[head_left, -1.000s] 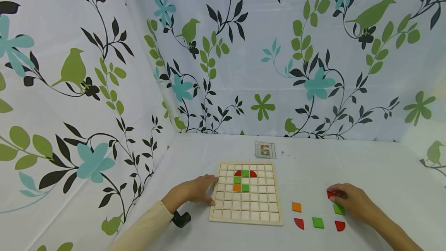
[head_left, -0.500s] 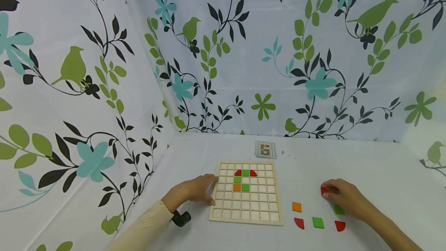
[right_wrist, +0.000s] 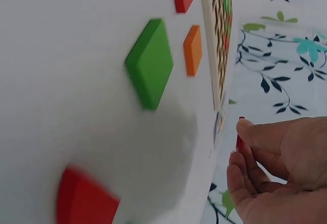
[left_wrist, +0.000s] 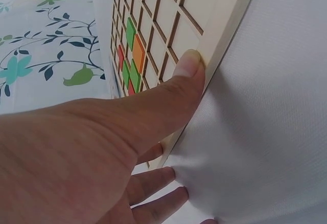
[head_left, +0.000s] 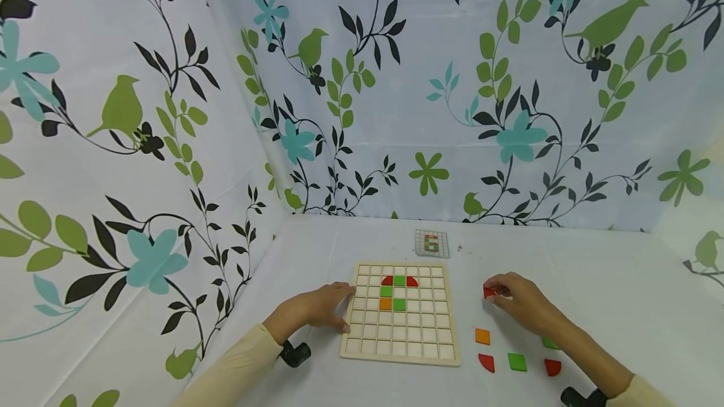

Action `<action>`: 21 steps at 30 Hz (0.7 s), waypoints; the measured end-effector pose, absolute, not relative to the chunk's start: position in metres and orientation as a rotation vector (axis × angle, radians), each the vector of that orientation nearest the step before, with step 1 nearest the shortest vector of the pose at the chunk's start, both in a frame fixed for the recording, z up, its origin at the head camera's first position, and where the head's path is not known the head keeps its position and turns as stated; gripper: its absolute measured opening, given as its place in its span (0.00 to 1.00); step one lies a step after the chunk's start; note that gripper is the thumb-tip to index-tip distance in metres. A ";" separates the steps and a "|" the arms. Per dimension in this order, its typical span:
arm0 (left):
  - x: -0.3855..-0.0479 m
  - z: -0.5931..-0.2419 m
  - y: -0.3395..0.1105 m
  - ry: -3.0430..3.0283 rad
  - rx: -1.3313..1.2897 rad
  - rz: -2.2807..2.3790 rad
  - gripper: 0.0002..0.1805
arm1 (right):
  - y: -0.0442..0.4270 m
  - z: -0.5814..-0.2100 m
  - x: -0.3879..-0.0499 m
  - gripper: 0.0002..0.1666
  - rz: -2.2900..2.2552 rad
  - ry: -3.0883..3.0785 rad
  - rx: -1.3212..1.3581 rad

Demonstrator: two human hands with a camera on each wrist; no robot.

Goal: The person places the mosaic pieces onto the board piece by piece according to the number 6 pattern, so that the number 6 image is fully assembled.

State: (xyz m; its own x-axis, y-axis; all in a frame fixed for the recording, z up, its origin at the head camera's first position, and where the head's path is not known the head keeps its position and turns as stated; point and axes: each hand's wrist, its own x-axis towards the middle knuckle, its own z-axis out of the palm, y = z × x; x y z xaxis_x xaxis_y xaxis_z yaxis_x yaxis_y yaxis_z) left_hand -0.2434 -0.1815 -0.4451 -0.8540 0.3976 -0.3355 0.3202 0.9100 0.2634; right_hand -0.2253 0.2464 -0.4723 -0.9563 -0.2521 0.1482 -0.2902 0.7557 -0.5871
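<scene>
My right hand [head_left: 523, 301] pinches a small red tile [head_left: 489, 293] between thumb and fingertips, held above the white table right of the wooden grid board [head_left: 406, 334]. In the right wrist view the red tile [right_wrist: 239, 141] shows edge-on, so its full shape is hidden. My left hand [head_left: 321, 306] rests at the board's left edge. Its thumb [left_wrist: 189, 68] presses on the rim while the other fingers lie loosely along the side. In the board's upper middle sit two red rounded tiles, green squares [head_left: 399, 304] and an orange square [head_left: 386, 304].
Right of the board lie an orange square [head_left: 482, 336], a red quarter-round tile [head_left: 486, 362], a green square [head_left: 517, 362] and another red tile [head_left: 552, 367]. A second green square [head_left: 550, 343] is partly behind my right arm. A small pattern card [head_left: 432, 243] lies behind the board.
My right hand has carried the red tile leftward and away from me, from beside the loose tiles toward the board. My left hand and the board have stayed put.
</scene>
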 end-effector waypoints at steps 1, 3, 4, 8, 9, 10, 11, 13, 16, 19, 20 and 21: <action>-0.243 -0.445 -0.181 2.684 0.524 0.279 0.48 | 0.242 -0.472 -0.226 0.16 0.985 -2.885 0.451; -0.243 -0.445 -0.181 2.684 0.520 0.279 0.48 | 0.232 -0.472 -0.228 0.16 0.997 -2.885 0.460; -0.243 -0.445 -0.181 2.683 0.519 0.279 0.48 | 0.227 -0.472 -0.228 0.16 1.004 -2.888 0.460; -0.244 -0.446 -0.181 2.676 0.528 0.281 0.48 | 0.207 -0.473 -0.229 0.15 1.029 -2.911 0.456; -0.244 -0.446 -0.181 2.675 0.530 0.279 0.48 | 0.202 -0.474 -0.230 0.15 1.041 -2.917 0.449; -0.244 -0.447 -0.181 2.674 0.530 0.280 0.48 | 0.197 -0.474 -0.230 0.15 1.052 -2.922 0.449; -0.244 -0.447 -0.181 2.674 0.531 0.279 0.48 | 0.192 -0.475 -0.230 0.15 1.063 -2.928 0.447; -0.244 -0.447 -0.182 2.674 0.529 0.278 0.48 | 0.182 -0.475 -0.231 0.14 1.096 -2.935 0.444; -0.245 -0.448 -0.182 2.676 0.525 0.277 0.48 | 0.169 -0.476 -0.232 0.14 1.143 -2.940 0.448; -0.245 -0.447 -0.183 2.676 0.529 0.277 0.48 | 0.157 -0.476 -0.232 0.14 1.170 -2.937 0.460; -0.245 -0.447 -0.183 2.675 0.530 0.277 0.48 | 0.154 -0.476 -0.233 0.14 1.177 -2.935 0.466; -0.245 -0.447 -0.183 2.674 0.532 0.280 0.48 | 0.151 -0.477 -0.233 0.14 1.182 -2.934 0.475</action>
State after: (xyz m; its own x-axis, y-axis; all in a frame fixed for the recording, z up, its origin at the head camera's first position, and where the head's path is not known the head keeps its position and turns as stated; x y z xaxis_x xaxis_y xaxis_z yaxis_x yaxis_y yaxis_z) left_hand -0.2455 -0.1827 -0.4470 -0.8485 0.4036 -0.3423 0.3240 0.9076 0.2669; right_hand -0.2329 0.1511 -0.4765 -0.9543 -0.2933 0.0577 -0.2514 0.6830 -0.6858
